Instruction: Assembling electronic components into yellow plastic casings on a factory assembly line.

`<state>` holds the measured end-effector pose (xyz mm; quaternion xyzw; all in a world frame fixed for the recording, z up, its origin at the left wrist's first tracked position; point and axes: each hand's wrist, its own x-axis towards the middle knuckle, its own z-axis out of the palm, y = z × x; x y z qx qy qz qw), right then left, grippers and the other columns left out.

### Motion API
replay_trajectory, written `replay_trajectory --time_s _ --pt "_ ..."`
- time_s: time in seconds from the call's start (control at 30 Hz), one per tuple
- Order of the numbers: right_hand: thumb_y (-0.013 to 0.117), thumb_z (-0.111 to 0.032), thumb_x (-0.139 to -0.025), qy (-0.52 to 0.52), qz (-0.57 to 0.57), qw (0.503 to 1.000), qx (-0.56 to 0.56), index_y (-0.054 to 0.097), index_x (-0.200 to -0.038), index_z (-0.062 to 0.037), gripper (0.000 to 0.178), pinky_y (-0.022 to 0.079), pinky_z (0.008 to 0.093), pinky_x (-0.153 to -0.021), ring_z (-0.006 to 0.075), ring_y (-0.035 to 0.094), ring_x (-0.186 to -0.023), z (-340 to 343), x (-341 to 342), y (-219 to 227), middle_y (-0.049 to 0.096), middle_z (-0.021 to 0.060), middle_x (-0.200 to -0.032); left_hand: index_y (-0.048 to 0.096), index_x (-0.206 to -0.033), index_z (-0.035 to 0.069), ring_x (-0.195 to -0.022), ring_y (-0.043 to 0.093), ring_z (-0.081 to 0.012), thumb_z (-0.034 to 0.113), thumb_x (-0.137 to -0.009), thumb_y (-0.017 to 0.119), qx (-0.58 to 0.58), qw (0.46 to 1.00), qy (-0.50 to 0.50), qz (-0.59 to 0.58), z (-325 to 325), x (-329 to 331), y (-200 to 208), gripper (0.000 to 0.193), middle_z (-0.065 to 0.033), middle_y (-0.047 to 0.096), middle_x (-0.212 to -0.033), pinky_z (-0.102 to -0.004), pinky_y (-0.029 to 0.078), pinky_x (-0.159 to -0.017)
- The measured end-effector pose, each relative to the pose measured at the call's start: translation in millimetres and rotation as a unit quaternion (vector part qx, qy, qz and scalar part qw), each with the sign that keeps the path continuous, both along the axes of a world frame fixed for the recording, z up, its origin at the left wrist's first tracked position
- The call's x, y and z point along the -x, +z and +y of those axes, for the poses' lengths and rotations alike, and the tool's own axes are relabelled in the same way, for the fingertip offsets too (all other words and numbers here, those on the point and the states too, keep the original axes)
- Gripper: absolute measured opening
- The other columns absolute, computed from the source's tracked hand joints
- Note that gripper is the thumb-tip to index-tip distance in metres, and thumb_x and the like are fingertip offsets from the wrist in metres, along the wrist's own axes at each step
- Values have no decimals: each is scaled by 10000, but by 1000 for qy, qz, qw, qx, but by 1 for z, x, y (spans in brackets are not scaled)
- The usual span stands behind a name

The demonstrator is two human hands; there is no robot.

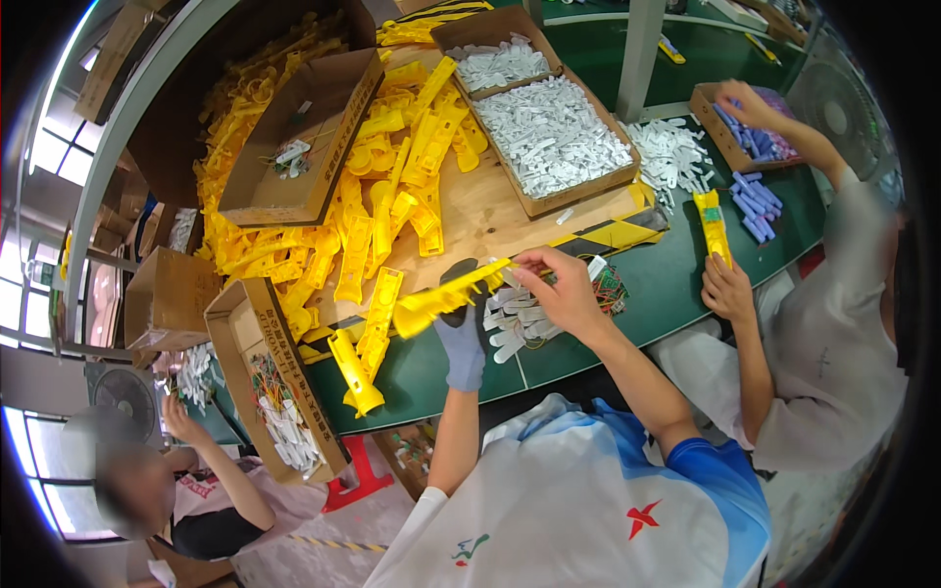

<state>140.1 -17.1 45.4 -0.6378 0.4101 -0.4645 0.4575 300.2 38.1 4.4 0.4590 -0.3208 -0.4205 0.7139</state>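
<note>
from my remote seat i see one long, ribbed shell (pixel 441 300) of glossy yellow plastic, held aslant above the near edge of the tabletop (pixel 441 382). both hands are closed on it: the left hand (pixel 463 338), in a grey-blue knit glove with a dark palm, grips it from behind, and the bare right hand (pixel 559 292) pinches its right end.

just beside, under the right hand, i find a loose cluster of smooth white strips (pixel 518 321) and a tangle of thin coloured wires (pixel 610 284), too overlapped to count. to the left lie two loose yellow shells (pixel 368 338), trough-shaped, touching each other.

farther off, a pale plywood board (pixel 490 230) edged in black-and-yellow tape (pixel 616 233) carries a heap of yellow shells (pixel 227 196), beyond counting. one shallow cardboard box (pixel 338 162) sits tilted on the heap; one two-section carton (pixel 588 192) brims with white pieces; one open tray (pixel 279 338) at near left holds wired white parts.

i count two co-workers: one at right (pixel 809 382), holding one yellow shell near purple cylinders (pixel 755 206), and one at left (pixel 240 485).
</note>
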Motion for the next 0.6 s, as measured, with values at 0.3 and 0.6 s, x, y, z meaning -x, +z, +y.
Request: replay_trajectory --time_s 0.3,0.6 --pt "614 -97 -979 13 -49 999 -19 633 -1219 44 279 535 257 -773 108 652 -828 9 1 -13 722 113 -1023 477 -1388 -20 -1108 609 -234 187 -967 658 -48 977 -79 191 -1 26 32 503 -141 580 -1260 -381 530 -952" --pt "764 -207 -850 139 42 988 -48 606 -1298 -19 511 535 296 -781 169 682 -787 22 38 20 717 94 -885 491 -1318 -16 -992 642 -189 -107 -905 591 38 983 175 27 -8 22 59 435 -112 624 -1175 -317 536 -872"
